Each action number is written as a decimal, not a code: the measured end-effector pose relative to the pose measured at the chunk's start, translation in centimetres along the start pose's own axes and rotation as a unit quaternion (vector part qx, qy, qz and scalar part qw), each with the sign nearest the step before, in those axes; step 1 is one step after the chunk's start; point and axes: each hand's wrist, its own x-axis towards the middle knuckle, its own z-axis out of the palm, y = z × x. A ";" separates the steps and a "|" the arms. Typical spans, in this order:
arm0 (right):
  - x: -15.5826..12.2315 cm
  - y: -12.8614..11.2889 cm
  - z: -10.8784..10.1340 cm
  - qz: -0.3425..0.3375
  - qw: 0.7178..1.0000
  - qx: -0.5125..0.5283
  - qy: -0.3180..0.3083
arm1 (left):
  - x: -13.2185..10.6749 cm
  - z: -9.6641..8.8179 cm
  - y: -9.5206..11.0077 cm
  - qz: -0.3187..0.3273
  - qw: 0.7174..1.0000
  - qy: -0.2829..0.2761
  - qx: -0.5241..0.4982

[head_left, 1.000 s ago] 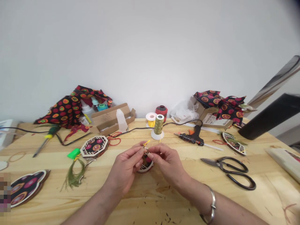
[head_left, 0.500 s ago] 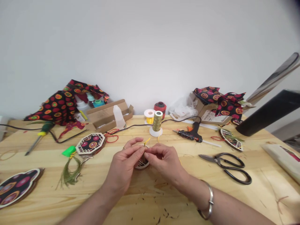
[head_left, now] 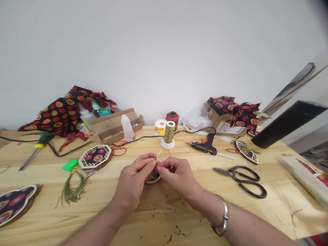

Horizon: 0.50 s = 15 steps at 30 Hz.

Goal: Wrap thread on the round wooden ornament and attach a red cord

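- Gold metallic thread spool [head_left: 169, 132]: behind small round wooden lattice ornament [head_left: 153, 178].
- Black plastic glue gun [head_left: 205, 147]: right of spool.
- Black-handled steel scissors [head_left: 241, 179]: before glue gun.

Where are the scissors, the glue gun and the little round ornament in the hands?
Scissors [head_left: 237, 174]: head view, on the pivot.
Glue gun [head_left: 205, 147]: head view, on the barrel.
Ornament [head_left: 153, 177]: head view, on its lattice face.

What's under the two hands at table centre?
A small round lattice ornament shows between the left hand and right hand. A yellow thread sticks up from their pinched fingertips. The hands cover most of the ornament and where the thread joins it.
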 end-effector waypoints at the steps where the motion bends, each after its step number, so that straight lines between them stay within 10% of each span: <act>1: 0.0 -0.1 0.0 0.001 1.000 0.001 0.001 | 0.0 0.0 0.0 -0.017 1.000 0.004 -0.017; 15: -0.4 -0.2 0.0 -0.030 0.997 -0.067 -0.030 | 0.3 -0.3 1.1 -0.059 0.995 -0.003 -0.075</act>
